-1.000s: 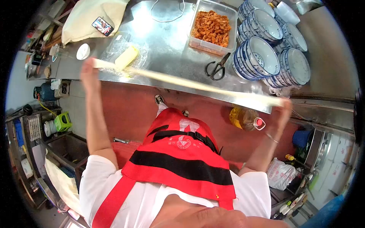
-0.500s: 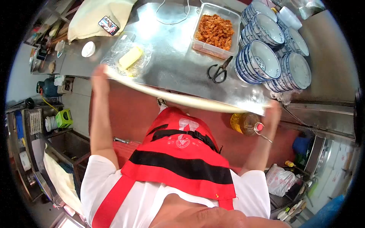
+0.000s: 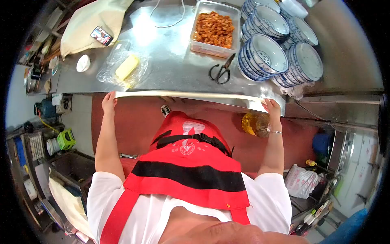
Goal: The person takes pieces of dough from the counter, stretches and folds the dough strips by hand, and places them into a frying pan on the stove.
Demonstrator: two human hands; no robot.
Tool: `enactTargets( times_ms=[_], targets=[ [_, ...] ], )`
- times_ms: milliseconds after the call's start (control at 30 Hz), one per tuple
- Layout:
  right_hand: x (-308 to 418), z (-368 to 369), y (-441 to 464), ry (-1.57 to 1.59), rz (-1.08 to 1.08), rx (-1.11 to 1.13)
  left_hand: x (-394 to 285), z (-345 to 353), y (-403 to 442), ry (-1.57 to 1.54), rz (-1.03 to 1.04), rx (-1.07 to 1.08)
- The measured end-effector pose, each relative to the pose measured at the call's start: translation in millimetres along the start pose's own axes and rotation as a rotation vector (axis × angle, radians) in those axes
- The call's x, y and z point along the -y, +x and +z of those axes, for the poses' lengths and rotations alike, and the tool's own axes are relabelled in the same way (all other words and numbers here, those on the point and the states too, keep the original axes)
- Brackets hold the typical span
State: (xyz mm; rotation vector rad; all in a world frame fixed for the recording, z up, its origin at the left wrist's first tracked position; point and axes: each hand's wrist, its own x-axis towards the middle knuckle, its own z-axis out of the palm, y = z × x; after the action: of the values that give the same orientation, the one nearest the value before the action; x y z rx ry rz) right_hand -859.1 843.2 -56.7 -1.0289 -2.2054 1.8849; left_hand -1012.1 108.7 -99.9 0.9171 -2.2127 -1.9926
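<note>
A long pale strip of dough (image 3: 187, 95) is stretched almost straight along the front edge of the metal table (image 3: 170, 69). My left hand (image 3: 109, 102) pinches its left end, and my right hand (image 3: 272, 107) is closed on the right end. Behind the strip, a pale yellow block (image 3: 127, 67), which looks like dough, lies on clear plastic wrap. Black-handled scissors (image 3: 222, 72) rest on the table, nearer my right hand.
Stacked blue-and-white bowls (image 3: 270, 55) fill the right of the table beside a clear tub (image 3: 212, 49) of reddish-brown food. A phone (image 3: 101, 35) lies on a cream cloth (image 3: 89, 20), near a small white bowl (image 3: 83, 63). An oil bottle (image 3: 255, 124) stands below the table edge.
The dough strip was sagging and blurred by motion; now it is pulled nearly level. Both hands still hold its ends, the right one slightly higher and further left. The camera view has shifted a little.
</note>
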Motion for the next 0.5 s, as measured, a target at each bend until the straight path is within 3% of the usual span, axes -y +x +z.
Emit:
enactTargets(
  times_ms=[233,367,500],
  targets=[
    [21,-26,6,0.129,0.103,0.041,0,-22,15,-0.076,-0.043,0.086],
    [53,-40,1,0.027,0.022,0.104,-37,-34,17,-0.206,0.042,0.166],
    [47,-48,4,0.074,-0.085,0.007,-47,-30,13,0.076,0.041,0.188]
  ],
)
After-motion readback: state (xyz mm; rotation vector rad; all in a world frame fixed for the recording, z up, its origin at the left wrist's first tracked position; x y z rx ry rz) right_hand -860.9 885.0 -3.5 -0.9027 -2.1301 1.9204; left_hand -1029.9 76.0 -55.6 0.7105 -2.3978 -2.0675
